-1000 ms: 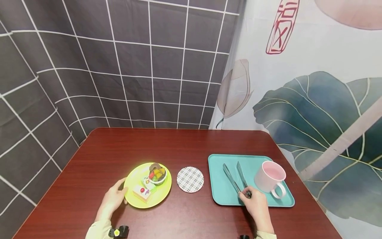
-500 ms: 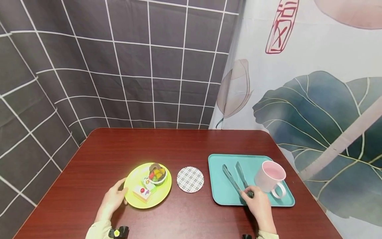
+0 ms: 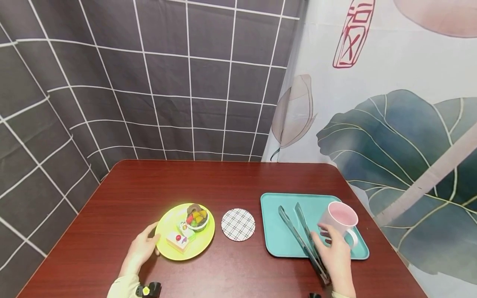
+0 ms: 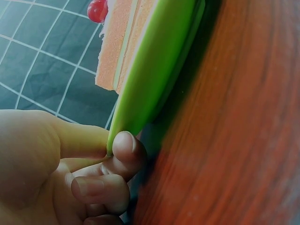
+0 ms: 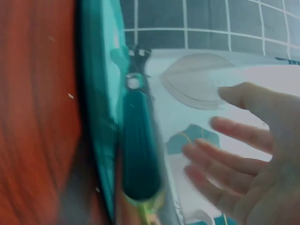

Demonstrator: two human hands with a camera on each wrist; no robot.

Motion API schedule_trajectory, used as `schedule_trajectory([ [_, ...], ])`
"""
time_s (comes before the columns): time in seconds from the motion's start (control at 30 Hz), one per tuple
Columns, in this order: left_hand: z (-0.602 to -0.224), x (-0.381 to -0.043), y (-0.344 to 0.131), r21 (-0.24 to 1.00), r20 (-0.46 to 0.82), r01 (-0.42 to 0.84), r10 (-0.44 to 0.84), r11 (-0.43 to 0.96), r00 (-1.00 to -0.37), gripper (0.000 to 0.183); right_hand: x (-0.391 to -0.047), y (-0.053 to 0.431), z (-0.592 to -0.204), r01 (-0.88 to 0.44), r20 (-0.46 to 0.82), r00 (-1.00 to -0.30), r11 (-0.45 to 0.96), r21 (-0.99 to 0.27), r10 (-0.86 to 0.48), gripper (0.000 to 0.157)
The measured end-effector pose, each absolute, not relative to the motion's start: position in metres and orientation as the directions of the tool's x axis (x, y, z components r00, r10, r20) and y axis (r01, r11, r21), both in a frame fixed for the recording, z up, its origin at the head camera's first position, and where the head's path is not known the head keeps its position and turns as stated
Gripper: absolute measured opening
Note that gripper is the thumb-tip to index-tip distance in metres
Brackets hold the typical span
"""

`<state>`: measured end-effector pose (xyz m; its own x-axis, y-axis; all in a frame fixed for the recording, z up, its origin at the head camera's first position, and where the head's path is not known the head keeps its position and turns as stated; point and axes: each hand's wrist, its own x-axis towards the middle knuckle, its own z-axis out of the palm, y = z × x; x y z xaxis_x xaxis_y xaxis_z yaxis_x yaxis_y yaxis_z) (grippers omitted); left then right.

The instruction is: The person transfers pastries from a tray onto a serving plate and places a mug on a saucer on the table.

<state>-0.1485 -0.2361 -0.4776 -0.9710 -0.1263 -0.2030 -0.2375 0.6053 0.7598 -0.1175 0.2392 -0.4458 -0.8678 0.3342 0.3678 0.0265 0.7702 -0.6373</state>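
Observation:
My left hand (image 3: 139, 250) pinches the rim of a yellow-green plate (image 3: 203, 242) between thumb and fingers. On the plate are a cherry-topped cake slice (image 3: 177, 240), a second small cake piece (image 3: 185, 228) and a cup of fruit (image 3: 196, 217). In the left wrist view the plate (image 4: 150, 89) shows edge-on, close over the table. My right hand (image 3: 335, 254), fingers spread and holding nothing, hovers beside a pink mug (image 3: 337, 219). Metal tongs (image 5: 140, 145) with a dark teal grip lie across the teal tray (image 3: 272, 244), handle end past its near edge.
A round checked coaster (image 3: 238, 224) lies between plate and tray on the red-brown wooden table (image 3: 231, 182). Behind the table hang a dark grid cloth (image 3: 208, 111) and a white leaf-printed cloth (image 3: 387, 140).
My right hand has let go of the tongs and moved right, toward the mug. The tongs now lie with their handle end farther toward me. The left hand and plate stay put.

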Motion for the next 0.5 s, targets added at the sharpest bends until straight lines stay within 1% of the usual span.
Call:
schedule_trajectory([
  [0.13, -0.477, -0.149, -0.236, 0.76, -0.198, -0.235, -0.128, 0.606, -0.972, 0.048, -0.117, 0.245, -0.442, -0.006, 0.474, -0.769, 0.737, -0.676, 0.428, 0.036],
  [0.23, -0.477, -0.148, -0.236, 0.763, -0.205, -0.24, -0.128, 0.6, -0.97, 0.049, -0.118, 0.251, -0.444, -0.001, 0.549, -0.686, 0.754, -0.657, 0.477, 0.042],
  [0.3, -0.478, -0.148, -0.236, 0.768, -0.206, -0.239, -0.124, 0.594, -0.971, 0.05, -0.118, 0.255, -0.445, 0.016, 0.574, -0.645, 0.759, -0.651, 0.506, 0.048],
  [0.4, -0.478, -0.149, -0.236, 0.77, -0.209, -0.242, -0.125, 0.59, -0.97, 0.05, -0.118, 0.261, -0.448, 0.037, 0.556, -0.622, 0.73, -0.682, 0.551, 0.06],
  [0.5, -0.479, -0.149, -0.235, 0.768, -0.202, -0.239, -0.13, 0.595, -0.971, 0.049, -0.117, 0.267, -0.452, 0.077, 0.487, -0.633, 0.675, -0.734, 0.602, 0.07],
])
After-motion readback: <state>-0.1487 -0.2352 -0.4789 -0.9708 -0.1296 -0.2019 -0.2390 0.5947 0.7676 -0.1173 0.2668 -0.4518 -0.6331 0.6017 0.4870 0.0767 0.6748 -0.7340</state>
